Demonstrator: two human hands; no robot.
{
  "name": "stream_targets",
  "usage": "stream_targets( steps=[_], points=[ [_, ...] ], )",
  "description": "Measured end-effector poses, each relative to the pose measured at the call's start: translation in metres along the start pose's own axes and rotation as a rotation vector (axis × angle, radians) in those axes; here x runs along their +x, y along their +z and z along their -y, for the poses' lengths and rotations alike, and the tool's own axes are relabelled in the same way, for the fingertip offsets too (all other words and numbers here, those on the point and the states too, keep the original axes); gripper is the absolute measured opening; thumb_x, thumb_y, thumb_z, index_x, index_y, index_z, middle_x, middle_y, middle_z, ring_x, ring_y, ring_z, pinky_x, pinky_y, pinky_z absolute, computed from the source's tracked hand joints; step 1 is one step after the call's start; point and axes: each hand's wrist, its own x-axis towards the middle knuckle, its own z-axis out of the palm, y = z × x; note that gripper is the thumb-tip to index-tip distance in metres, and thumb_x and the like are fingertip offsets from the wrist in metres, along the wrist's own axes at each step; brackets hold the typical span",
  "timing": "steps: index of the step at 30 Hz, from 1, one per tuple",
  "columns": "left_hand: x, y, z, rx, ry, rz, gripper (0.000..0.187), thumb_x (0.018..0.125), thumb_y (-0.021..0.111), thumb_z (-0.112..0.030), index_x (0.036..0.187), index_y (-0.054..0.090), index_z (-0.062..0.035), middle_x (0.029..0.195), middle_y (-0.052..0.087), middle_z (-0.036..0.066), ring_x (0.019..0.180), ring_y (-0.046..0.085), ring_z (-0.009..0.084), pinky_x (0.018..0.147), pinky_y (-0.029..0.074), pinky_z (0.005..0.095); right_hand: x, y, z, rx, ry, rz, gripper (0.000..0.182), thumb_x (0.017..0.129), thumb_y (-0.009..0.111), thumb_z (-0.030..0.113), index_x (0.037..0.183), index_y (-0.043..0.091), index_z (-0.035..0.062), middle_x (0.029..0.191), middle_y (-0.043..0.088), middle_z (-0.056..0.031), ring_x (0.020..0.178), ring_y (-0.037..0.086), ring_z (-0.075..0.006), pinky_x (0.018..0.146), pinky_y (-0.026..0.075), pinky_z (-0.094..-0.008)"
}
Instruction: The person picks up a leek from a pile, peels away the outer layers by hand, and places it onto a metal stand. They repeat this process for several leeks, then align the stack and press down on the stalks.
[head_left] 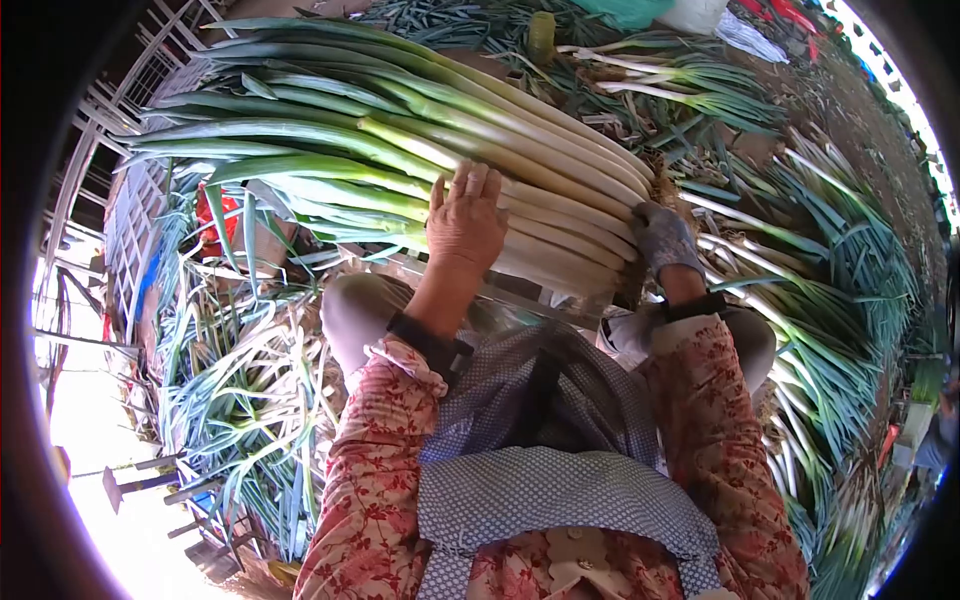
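Note:
A big bundle of long green onions (540,165) lies across in front of me, green leaves to the left and white root ends to the right. Bare, my left hand (467,222) rests on top of the stalks near the middle, its fingers extended and slightly apart. At the root ends on the right is my right hand (664,238), in a grey glove, its fingers curled against the lower stalks; the fingertips are partly hidden. Part of a support shows below the bundle.
More green onions lie in a long pile (840,290) on the right and a small bunch (690,85) at the top. Loose trimmed leaves (270,400) cover the ground at left. A metal rack (95,150) stands at the far left, and a yellow-green cylinder (541,38) at the top.

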Motion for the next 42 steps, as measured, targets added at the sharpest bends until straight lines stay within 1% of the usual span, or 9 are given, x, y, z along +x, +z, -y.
stream_targets(
  steps=[4, 11, 14, 20, 26, 30, 34, 39, 42],
  points=[
    [-0.001, 0.001, -0.002, 0.032, -0.011, -0.012, 0.050, 0.082, 0.058, -0.029, 0.127, 0.049, -0.0110, 0.134, 0.046, 0.004, 0.132, 0.035, 0.0206, 0.110, 0.024, 0.0468, 0.005, -0.001, 0.011, -0.167, 0.080, 0.082, 0.034, 0.084, 0.056, 0.033, 0.108, 0.060, 0.0099, 0.105, 0.063, -0.0226, 0.100, 0.060, -0.0380, 0.087, 0.046, -0.0453],
    [-0.020, 0.014, -0.027, 0.051, 0.029, -0.091, 0.043, 0.085, 0.046, -0.019, 0.127, 0.051, -0.0131, 0.133, 0.047, 0.007, 0.128, 0.040, 0.0214, 0.108, 0.022, 0.0545, 0.013, 0.004, -0.001, -0.093, 0.018, 0.069, 0.035, 0.082, 0.059, 0.032, 0.108, 0.059, 0.0078, 0.106, 0.062, -0.0224, 0.103, 0.058, -0.0393, 0.088, 0.046, -0.0448],
    [-0.054, 0.011, -0.069, -0.199, 0.142, -0.001, 0.041, 0.083, 0.050, -0.019, 0.123, 0.054, -0.0134, 0.127, 0.052, 0.007, 0.125, 0.044, 0.0221, 0.107, 0.024, 0.0525, 0.023, 0.011, -0.018, -0.026, 0.006, 0.069, 0.036, 0.080, 0.059, 0.033, 0.106, 0.060, 0.0080, 0.107, 0.063, -0.0205, 0.103, 0.059, -0.0385, 0.089, 0.047, -0.0430],
    [-0.088, -0.005, -0.124, -0.649, 0.355, 0.385, 0.040, 0.078, 0.060, -0.018, 0.117, 0.056, -0.0095, 0.113, 0.059, 0.011, 0.103, 0.057, 0.0326, 0.089, 0.044, 0.0420, 0.028, 0.008, -0.031, 0.130, -0.031, 0.166, 0.033, 0.079, 0.065, 0.031, 0.102, 0.062, 0.0061, 0.095, 0.066, -0.0173, 0.088, 0.063, -0.0299, 0.080, 0.048, -0.0365],
    [-0.086, 0.011, -0.129, -0.726, 0.209, 0.321, 0.043, 0.079, 0.059, -0.018, 0.121, 0.053, -0.0072, 0.113, 0.058, 0.019, 0.099, 0.058, 0.0378, 0.086, 0.046, 0.0441, 0.038, 0.015, -0.050, 0.287, -0.091, 0.210, 0.037, 0.076, 0.065, 0.035, 0.102, 0.064, 0.0076, 0.093, 0.067, -0.0163, 0.089, 0.064, -0.0299, 0.082, 0.048, -0.0369],
    [-0.082, 0.007, -0.131, -0.705, 0.151, 0.494, 0.045, 0.081, 0.058, -0.021, 0.123, 0.052, -0.0072, 0.112, 0.058, 0.021, 0.101, 0.057, 0.0386, 0.087, 0.046, 0.0442, 0.037, 0.012, -0.050, 0.203, -0.181, 0.210, 0.038, 0.078, 0.065, 0.035, 0.104, 0.064, 0.0079, 0.095, 0.067, -0.0157, 0.090, 0.065, -0.0284, 0.084, 0.048, -0.0364],
    [-0.079, 0.011, -0.135, -0.695, 0.145, 0.519, 0.045, 0.082, 0.057, -0.022, 0.124, 0.051, -0.0072, 0.112, 0.058, 0.022, 0.102, 0.056, 0.0388, 0.088, 0.045, 0.0439, 0.027, 0.005, -0.041, 0.297, -0.181, 0.233, 0.034, 0.082, 0.068, 0.025, 0.105, 0.063, 0.0005, 0.096, 0.067, -0.0122, 0.085, 0.062, -0.0199, 0.079, 0.048, -0.0325],
    [-0.077, 0.016, -0.134, -0.727, 0.138, 0.493, 0.042, 0.082, 0.057, -0.022, 0.121, 0.054, -0.0068, 0.111, 0.058, 0.021, 0.102, 0.056, 0.0388, 0.087, 0.045, 0.0438, 0.022, -0.004, -0.032, 0.125, -0.148, 0.209, 0.033, 0.079, 0.069, 0.024, 0.103, 0.063, 0.0016, 0.091, 0.068, -0.0129, 0.081, 0.063, -0.0198, 0.077, 0.048, -0.0328],
    [-0.072, 0.014, -0.132, -0.715, 0.129, 0.530, 0.040, 0.082, 0.057, -0.022, 0.119, 0.055, -0.0066, 0.111, 0.058, 0.021, 0.101, 0.057, 0.0389, 0.087, 0.045, 0.0437, 0.025, 0.004, -0.037, 0.172, -0.153, 0.165, 0.038, 0.074, 0.070, 0.031, 0.100, 0.064, 0.0041, 0.095, 0.067, -0.0151, 0.087, 0.065, -0.0257, 0.079, 0.049, -0.0361]
  ],
)
